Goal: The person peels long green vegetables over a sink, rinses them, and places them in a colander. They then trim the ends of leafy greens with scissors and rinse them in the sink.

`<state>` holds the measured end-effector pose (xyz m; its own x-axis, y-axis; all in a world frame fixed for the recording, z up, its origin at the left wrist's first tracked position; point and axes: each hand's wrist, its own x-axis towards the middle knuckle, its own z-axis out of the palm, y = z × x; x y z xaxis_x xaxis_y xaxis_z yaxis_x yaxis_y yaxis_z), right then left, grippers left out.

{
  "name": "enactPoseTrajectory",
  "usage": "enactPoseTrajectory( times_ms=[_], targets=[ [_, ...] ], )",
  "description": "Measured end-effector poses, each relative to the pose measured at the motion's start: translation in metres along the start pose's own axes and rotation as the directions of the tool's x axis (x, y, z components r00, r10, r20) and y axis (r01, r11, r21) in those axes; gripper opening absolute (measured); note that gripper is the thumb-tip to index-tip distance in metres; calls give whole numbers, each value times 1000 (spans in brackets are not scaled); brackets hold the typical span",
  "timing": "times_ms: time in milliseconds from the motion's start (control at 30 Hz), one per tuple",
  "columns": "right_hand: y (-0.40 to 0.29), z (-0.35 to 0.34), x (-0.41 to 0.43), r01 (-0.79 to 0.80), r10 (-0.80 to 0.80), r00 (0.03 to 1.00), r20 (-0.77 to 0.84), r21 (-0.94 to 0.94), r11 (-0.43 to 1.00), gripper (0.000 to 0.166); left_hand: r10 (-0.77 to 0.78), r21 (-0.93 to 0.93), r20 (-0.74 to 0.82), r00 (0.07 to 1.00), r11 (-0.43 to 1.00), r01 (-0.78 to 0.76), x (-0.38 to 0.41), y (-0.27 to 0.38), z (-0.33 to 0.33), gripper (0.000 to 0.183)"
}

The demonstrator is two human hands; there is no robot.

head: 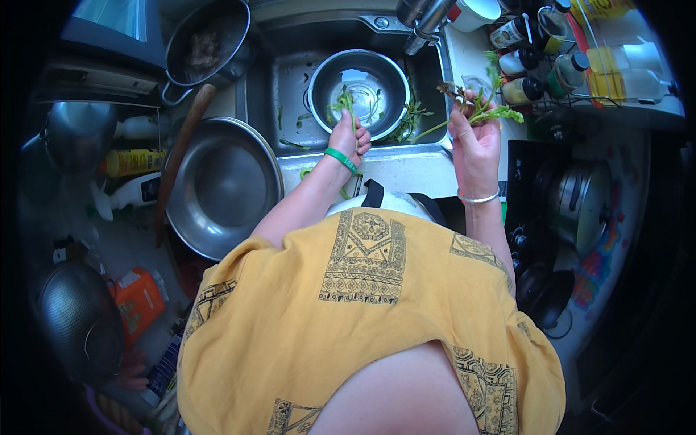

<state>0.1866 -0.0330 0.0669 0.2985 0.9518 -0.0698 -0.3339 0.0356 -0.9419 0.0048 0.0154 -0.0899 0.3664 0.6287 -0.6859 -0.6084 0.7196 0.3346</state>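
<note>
My left hand (348, 136), with a green band on its wrist, grips some leafy green stems (346, 101). It is over the near rim of a round steel basin (359, 53) that stands in the sink (283, 65). My right hand (477, 138) is raised at the sink's right edge. Between its fingers is a leafy green stalk (496, 113), celery-like, with a browned, wilted piece (452, 91) beside it. More cut greens (410, 120) lie in the sink to the right of the basin. Water appears to stand in the basin, with loose bits of green in it.
A steel faucet (424, 35) overhangs the sink's back right. Left of the sink are a deep pot (209, 46), a wide steel bowl (228, 179) and a wooden rod (182, 157). Condiment bottles (568, 73) crowd a rack at right, above a stove with a lidded pot (579, 201).
</note>
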Motion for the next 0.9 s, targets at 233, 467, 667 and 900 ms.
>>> enactPoseTrajectory(
  times_ms=[233,467,667,900],
  targets=[
    [33,-13,11,35,-217,955,-200,-654,756,41,-122,-105,537,835,972,210,-38,14,39,64],
    [44,23,-4,-132,141,990,-18,-472,871,41,-104,-18,560,822,990,138,-45,3,54,59],
    [56,15,-10,-270,272,962,-33,-295,917,38,-84,-22,562,823,993,116,-44,1,53,53],
    [65,8,-9,-269,286,958,-2,-344,900,39,-106,55,551,827,994,91,-40,-3,51,47]
  ],
)
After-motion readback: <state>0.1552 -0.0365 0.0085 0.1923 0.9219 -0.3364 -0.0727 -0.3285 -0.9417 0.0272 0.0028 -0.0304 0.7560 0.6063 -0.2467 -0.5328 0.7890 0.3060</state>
